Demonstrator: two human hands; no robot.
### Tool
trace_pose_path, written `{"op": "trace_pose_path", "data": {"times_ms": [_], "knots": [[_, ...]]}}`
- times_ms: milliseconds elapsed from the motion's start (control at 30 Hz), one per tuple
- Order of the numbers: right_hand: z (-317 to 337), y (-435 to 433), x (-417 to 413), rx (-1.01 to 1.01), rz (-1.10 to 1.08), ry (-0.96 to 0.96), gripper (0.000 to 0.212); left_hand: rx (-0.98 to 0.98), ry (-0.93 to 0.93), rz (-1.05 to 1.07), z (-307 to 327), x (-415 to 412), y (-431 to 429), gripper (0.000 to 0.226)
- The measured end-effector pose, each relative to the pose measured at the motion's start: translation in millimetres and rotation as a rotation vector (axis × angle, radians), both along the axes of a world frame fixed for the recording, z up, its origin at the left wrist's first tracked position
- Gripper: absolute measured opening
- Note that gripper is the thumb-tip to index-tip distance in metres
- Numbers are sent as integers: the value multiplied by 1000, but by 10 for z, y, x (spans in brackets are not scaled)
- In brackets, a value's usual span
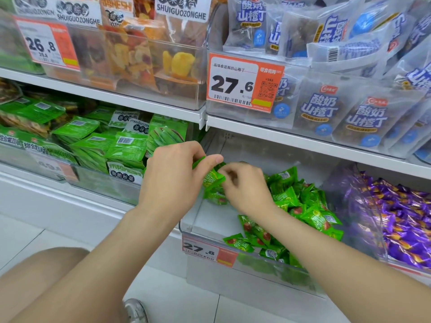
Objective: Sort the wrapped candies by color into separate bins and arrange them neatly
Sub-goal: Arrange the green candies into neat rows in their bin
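At the bottom of the view, closest to the camera, a bare knee [46, 287] and the toe of a grey shoe [135, 310] show over a white tiled floor [23, 236]. Two bare forearms reach forward and up to a low shop shelf.

Just beyond, a clear plastic bin [187, 226] sits on the lowest shelf, with an orange and white price tag [206, 251] reading 27.8 on its front. A loose pile of green wrapped candies [305, 207] fills the bin's right side and front. Its left rear floor is bare.

Over that bare part, the two hands meet. The left hand [172, 177] has its thumb and fingers curled round a small bunch of green candies [213, 179]. The right hand [245, 186], fingers bent inward, pinches the same bunch from the other side.

To the right, a neighbouring clear bin holds purple wrapped candies [408, 229]. To the left, another bin holds flat green snack packets [98, 141].

Farther up, on the next shelf [303, 142], stand pale packs with blue lettering [326, 108] behind a tag [242, 83] reading 27.6. Left of them are clear bags of dried fruit [130, 54] with a tag [46, 45] reading 26.8.
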State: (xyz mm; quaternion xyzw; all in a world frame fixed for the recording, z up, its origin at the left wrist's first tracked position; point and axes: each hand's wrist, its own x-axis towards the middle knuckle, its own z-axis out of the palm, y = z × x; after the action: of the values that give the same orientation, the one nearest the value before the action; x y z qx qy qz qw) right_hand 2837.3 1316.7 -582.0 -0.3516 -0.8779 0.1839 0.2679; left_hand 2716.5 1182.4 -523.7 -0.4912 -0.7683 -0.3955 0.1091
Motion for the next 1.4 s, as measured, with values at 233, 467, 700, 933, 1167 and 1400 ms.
{"op": "trace_pose_path", "data": {"times_ms": [233, 467, 700, 933, 1167, 1400], "knots": [[525, -268, 349, -737, 462, 324, 31, -9, -56, 1, -26, -2, 32, 51], [194, -58, 326, -206, 54, 11, 21, -208, -23, -23, -89, -39, -37, 11], [-84, 21, 34, 95, 94, -402, 34, -313, -50, -20, -143, 5, -34, 26], [-159, 68, -36, 279, 106, -501, 27, -301, -54, -25, -188, -43, -9, 24], [-69, 6, 44, 236, 281, -411, 23, -282, -50, -25, -185, -64, -30, 24], [-172, -54, 101, 93, 260, -633, 39, -292, -51, -23, -193, -67, -39, 25]]}}
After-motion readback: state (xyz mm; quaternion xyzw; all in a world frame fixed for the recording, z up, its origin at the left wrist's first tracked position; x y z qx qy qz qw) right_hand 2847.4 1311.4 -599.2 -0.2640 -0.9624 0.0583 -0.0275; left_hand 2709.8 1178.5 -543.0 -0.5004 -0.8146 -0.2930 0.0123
